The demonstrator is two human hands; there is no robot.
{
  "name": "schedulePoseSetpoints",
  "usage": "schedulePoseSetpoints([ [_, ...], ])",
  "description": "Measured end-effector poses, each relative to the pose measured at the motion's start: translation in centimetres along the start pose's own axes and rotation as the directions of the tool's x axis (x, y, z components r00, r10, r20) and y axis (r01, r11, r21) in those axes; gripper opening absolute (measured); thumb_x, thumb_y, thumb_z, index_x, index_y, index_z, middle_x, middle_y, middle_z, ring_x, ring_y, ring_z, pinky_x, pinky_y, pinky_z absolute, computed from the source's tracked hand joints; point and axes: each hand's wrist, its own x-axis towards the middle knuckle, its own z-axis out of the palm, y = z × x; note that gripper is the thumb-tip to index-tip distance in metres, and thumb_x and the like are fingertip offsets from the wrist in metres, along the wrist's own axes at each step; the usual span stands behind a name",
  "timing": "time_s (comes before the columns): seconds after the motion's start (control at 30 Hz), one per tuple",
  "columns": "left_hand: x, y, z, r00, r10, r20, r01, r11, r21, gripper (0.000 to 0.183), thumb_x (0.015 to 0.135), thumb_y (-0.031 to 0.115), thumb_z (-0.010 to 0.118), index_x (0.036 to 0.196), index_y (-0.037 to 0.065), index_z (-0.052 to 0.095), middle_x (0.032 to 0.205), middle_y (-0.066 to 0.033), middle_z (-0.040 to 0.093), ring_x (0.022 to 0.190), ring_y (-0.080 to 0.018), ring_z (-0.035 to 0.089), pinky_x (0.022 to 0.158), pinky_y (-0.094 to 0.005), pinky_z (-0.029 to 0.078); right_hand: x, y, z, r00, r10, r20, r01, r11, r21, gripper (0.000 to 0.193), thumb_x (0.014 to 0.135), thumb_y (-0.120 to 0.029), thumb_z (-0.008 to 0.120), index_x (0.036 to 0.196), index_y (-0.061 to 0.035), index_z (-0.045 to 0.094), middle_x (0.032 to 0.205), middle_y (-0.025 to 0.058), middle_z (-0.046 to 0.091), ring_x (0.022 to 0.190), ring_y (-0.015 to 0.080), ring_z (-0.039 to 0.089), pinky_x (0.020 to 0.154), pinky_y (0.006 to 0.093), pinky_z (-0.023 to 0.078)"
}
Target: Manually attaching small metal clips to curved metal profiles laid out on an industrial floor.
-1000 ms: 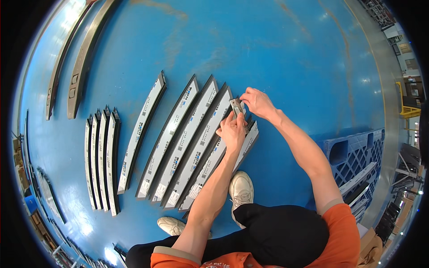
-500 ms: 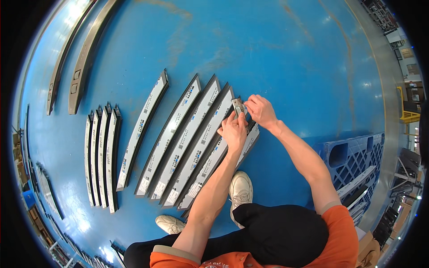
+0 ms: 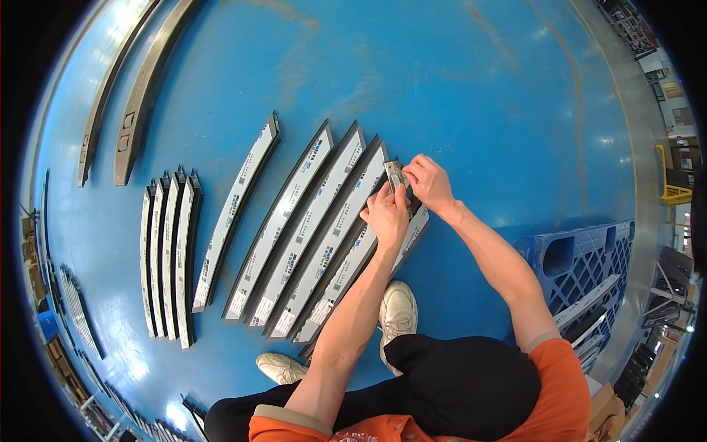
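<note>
A small silvery metal bracket (image 3: 395,174) sits at the far end of the rightmost dark metal profiles. My left hand (image 3: 387,215) is closed on its near part, with the thumb and fingers pressed against it. My right hand (image 3: 430,184) is pinched at the bracket's right edge; what lies between these fingertips is too small to make out. Under and beside my hands lie long profiles faced with white printed film, among them a white-faced profile (image 3: 331,239) just left of my left hand. My left forearm covers part of the rightmost ones.
More film-covered profiles (image 3: 239,210) lie fanned out on the blue floor (image 3: 471,96), with a tight group of narrower profiles (image 3: 184,258) further left. Two brown curved beams (image 3: 136,110) lie at the far left. A blue plastic pallet (image 3: 582,254) bearing profiles stands at the right. My shoes (image 3: 398,313) are close to the profiles' near ends.
Both hands keep their places at the bracket, with hardly any finger movement visible. The whole view has shifted very slightly.
</note>
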Motion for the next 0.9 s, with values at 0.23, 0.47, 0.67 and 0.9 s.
schedulePoseSetpoints([
  [0.23,-0.1,0.1,-0.4,1.0,-0.015,-0.004,0.015,1.0,-0.028,0.055,0.102,0.048,0.05,0.069,0.011,0.075,0.14,-0.0077,0.063,0.125,-0.028,0.052,0.105,-0.0433,0.025,-4.2,-2.3,-2.1,0.993,0.003,0.121,-0.015,0.995,0.101,0.006,0.087,-0.003,0.062,0.084,-0.0063,0.058,0.085,0.0063,0.057,0.073,0.0254,0.056,0.065,0.036,0.047],
  [0.47,-1.4,0.3,-0.6,0.997,0.079,-0.003,-0.079,0.994,-0.074,0.051,0.102,0.04,0.053,0.069,0.008,0.075,0.139,-0.0074,0.064,0.124,-0.028,0.052,0.106,-0.0433,0.028,-11.0,-5.7,-7.7,0.87,0.454,0.194,-0.488,0.85,0.197,0.007,0.089,-0.005,0.066,0.091,-0.0048,0.06,0.089,0.0072,0.061,0.07,0.0222,0.057,0.064,0.0341,0.047],
  [0.67,-6.6,0.2,0.4,0.979,0.202,-0.007,-0.201,0.973,-0.114,0.046,0.102,0.03,0.056,0.069,0.004,0.073,0.142,-0.0097,0.061,0.124,-0.0288,0.053,0.105,-0.0425,0.033,-9.3,-3.5,-5.5,0.798,0.592,0.115,-0.603,0.78,0.168,0.011,0.089,-0.006,0.068,0.099,-0.0044,0.066,0.092,0.007,0.065,0.07,0.0215,0.06,0.065,0.0344,0.049],
  [0.9,-7.3,-0.3,1.9,0.994,0.065,0.092,-0.039,0.963,-0.266,0.047,0.102,0.03,0.058,0.068,0.001,0.07,0.14,-0.0145,0.062,0.12,-0.0317,0.056,0.104,-0.0389,0.037,-8.1,-0.6,-3.2,0.92,0.383,0.08,-0.391,0.907,0.156,0.021,0.088,-0.007,0.068,0.108,-0.0061,0.072,0.092,0.0061,0.067,0.07,0.0235,0.061,0.067,0.0349,0.05],
])
